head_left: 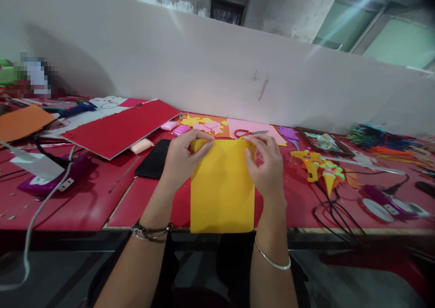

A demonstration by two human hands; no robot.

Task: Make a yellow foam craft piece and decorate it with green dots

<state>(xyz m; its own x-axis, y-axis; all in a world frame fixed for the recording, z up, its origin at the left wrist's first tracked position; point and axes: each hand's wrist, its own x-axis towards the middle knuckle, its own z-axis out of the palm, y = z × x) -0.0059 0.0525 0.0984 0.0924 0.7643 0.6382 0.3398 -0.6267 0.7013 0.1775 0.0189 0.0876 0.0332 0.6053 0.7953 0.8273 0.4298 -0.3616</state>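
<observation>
Red tabletop [131, 203], pale partition [190, 67], concrete wall [285, 8] beyond, left hand [181, 156] and right hand [268, 165] pinching yellow sheet [222, 190]

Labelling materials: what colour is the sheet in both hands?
The sheet is plain yellow; clearest in the head view.

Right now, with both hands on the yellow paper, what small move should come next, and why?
Probably fold the far edge of the yellow paper over slightly: the left hand and right hand are at its far corners, while its near edge is untouched.
</observation>
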